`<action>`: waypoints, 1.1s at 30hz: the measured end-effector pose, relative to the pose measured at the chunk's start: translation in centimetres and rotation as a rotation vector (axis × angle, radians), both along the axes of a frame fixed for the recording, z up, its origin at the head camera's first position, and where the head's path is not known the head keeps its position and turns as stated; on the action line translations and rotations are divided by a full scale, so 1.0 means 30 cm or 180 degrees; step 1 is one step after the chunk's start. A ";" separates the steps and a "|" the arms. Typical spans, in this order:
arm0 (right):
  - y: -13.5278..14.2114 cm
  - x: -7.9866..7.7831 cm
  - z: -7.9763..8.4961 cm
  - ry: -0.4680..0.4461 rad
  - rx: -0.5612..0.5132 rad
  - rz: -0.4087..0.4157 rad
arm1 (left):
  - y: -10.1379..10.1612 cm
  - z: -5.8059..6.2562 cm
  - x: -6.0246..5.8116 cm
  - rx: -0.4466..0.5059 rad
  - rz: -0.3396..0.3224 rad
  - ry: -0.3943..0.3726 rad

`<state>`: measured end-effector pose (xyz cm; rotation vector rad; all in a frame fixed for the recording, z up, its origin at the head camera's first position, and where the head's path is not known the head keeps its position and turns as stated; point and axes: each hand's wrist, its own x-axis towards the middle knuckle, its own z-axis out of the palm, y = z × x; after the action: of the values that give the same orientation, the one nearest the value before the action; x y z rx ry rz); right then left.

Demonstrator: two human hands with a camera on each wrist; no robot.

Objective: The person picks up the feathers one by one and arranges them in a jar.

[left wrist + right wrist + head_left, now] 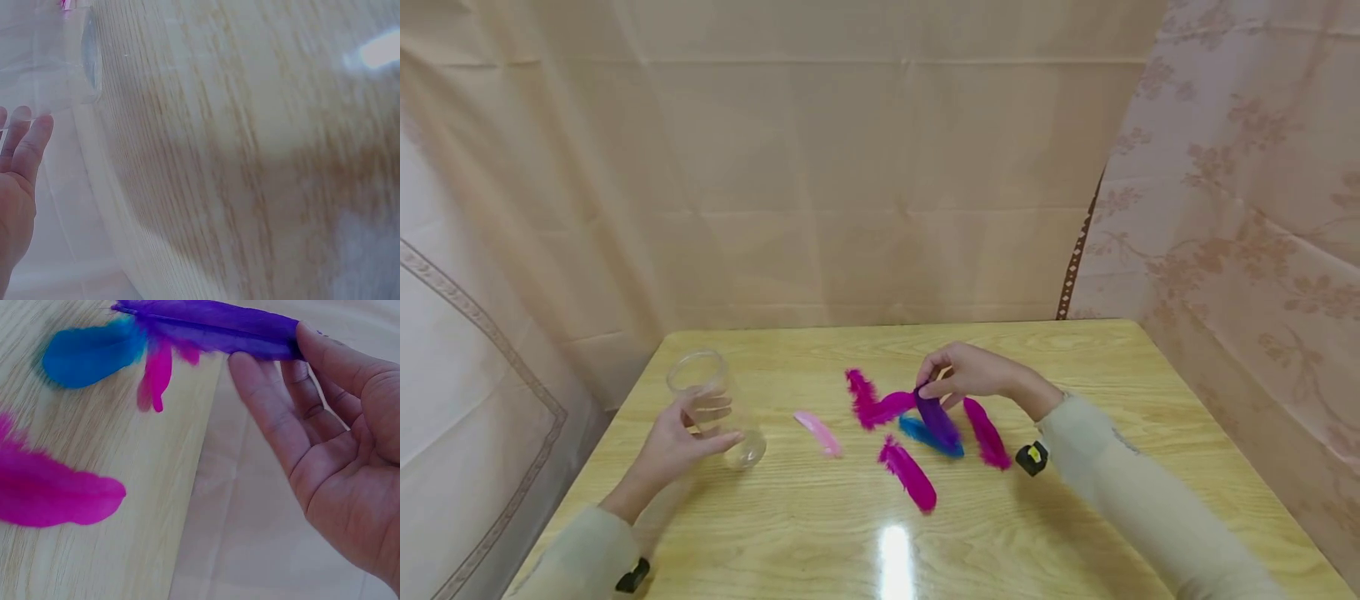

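Observation:
My left hand point(681, 442) holds a clear, open-topped plastic cylinder point(747, 450), with the thumb on the near side and the fingers round the far side. Its rim is at the back left, its base lower and to the right. My right hand point(966, 372) pinches one end of a purple feather point(225, 328) between thumb and fingers. The feather's other end hangs over a blue feather point(87, 356). Close by lie bright magenta feathers point(910, 475), one to the right of the purple one and others to its left. A pale pink feather point(820, 435) is nearest the cylinder.
Everything is on a light wood-grain table point(805, 533) with a bright glare spot near its front. Beige cloth point(865, 167) hangs behind, and patterned cloth point(1262, 208) hangs on the right. A small black device point(1032, 457) sits at the right wrist.

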<state>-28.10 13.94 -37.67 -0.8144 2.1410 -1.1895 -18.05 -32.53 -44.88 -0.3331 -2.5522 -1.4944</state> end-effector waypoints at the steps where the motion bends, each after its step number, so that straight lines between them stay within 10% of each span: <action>1: -0.006 0.002 0.004 -0.0011 0.0012 -0.0005 | 0.000 0.002 0.001 -0.0001 -0.0005 0.0007; 33: -0.194 0.041 0.070 -0.1415 -0.0568 -0.0164 | 0.003 0.019 0.013 -0.0087 0.0014 -0.0014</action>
<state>-26.87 8.10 -35.58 -0.5073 1.7200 -1.4488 -17.66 -32.44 -44.31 -0.3281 -2.5772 -1.4616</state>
